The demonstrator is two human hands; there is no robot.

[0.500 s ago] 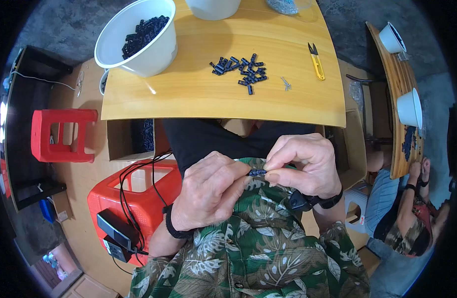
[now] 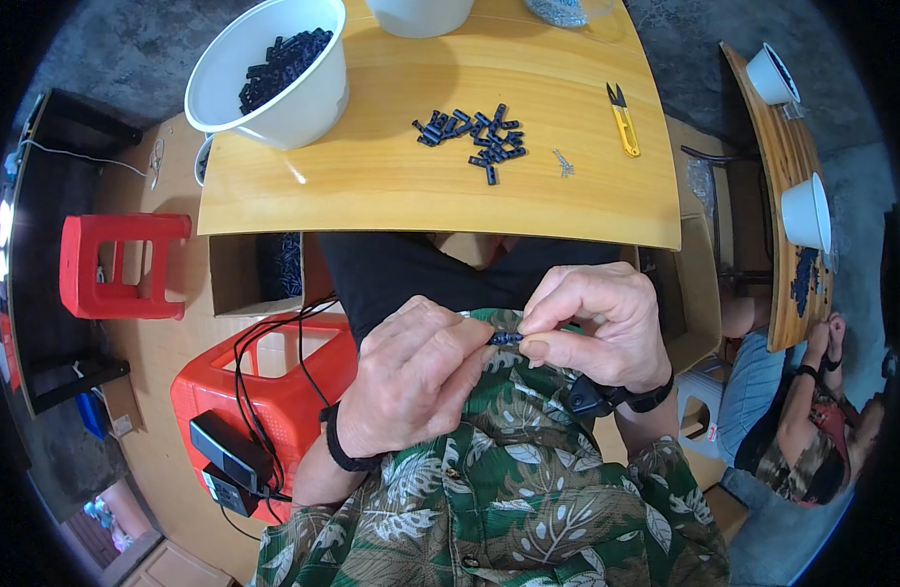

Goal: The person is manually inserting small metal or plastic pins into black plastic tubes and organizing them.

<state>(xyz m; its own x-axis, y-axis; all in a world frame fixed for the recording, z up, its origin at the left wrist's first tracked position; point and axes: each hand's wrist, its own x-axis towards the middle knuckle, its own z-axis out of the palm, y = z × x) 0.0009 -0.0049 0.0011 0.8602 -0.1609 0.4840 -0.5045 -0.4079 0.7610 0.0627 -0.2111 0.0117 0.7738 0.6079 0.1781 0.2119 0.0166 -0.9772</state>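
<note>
Between my two hands, over my lap just in front of the table edge, is a small dark plastic part (image 2: 506, 338). My left hand (image 2: 415, 367) pinches its left end between thumb and fingers. The right end sits in the fingertips of my right hand (image 2: 599, 323); fingers cover much of it. On the table beyond lies a loose pile of similar dark plastic parts (image 2: 481, 137). To its right is a little group of small silvery pieces (image 2: 564, 163), perhaps screws or pins. Yellow-handled thread snips (image 2: 624, 122) lie farther right, blades pointing away.
A white tub (image 2: 313, 108) of dark parts stands at the table's left, another white tub (image 2: 420, 18) at the far edge, beside a clear bag (image 2: 557, 12). Left of me is a red stool (image 2: 200, 377) with cables and a black device. Another person (image 2: 797, 421) works at a right-hand table.
Almost nothing differs. Both hands keep their pinch on the small dark part, which has shifted very slightly.
</note>
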